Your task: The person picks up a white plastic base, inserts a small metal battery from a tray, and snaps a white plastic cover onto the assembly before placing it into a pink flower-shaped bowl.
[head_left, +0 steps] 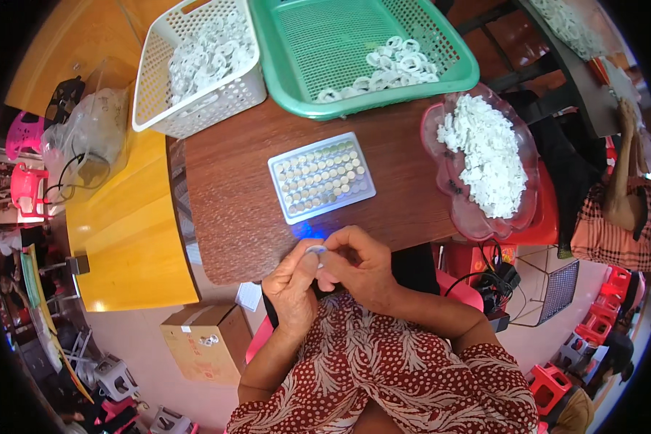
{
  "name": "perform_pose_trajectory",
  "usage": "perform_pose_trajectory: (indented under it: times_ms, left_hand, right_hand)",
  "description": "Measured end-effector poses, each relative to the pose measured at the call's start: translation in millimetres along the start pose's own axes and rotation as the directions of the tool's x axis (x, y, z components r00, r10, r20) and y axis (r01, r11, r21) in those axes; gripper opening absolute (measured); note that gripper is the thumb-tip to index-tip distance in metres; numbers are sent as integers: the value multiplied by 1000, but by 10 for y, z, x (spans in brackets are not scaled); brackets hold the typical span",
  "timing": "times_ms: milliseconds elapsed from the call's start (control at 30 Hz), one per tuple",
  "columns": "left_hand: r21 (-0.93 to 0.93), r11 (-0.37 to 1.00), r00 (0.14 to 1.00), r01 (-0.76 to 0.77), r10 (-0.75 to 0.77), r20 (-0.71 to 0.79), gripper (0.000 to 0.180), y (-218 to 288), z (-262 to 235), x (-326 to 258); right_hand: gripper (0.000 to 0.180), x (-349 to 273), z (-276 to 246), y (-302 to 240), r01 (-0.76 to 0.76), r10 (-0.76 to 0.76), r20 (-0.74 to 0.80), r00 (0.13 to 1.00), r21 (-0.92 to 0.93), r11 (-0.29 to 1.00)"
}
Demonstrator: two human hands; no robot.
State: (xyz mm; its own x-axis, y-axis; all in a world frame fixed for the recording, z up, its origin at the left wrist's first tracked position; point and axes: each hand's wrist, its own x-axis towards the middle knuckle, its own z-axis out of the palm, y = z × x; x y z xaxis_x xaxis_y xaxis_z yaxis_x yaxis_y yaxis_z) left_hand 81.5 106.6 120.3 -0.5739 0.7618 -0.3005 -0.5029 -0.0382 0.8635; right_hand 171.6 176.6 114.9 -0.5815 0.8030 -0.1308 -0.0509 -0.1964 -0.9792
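My left hand (291, 282) and my right hand (362, 266) meet at the near edge of the brown table. Between their fingertips they pinch a small white round piece (316, 249), partly covered by the thumbs. A blue glow falls on the tabletop just beyond my fingers. Farther off lies a pale plastic tray (294, 215) with rows of small round metal discs (318, 173); some at its right and far sides look darker or greyer.
A white basket (143, 94) holding clear-white rings and a green basket (296, 105) with similar rings stand at the back. To the right is a pink scalloped dish (459, 206) of small white parts. A yellow table (134, 239), a cardboard box (202, 347) and another person's arm (618, 188) lie around.
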Motion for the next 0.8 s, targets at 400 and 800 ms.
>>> perform_pose_trajectory:
  times_ms: [400,800]
  left_hand:
    - [130,991,998,-43,49,-47,20,17,7,-50]
    - [168,986,999,-7,0,47,27,-127,80,-48]
  right_hand:
    - [13,-109,-240,-191,339,-371,4,929,-414,845]
    - [13,155,-2097,-791,206,-497,107,861,-967,148]
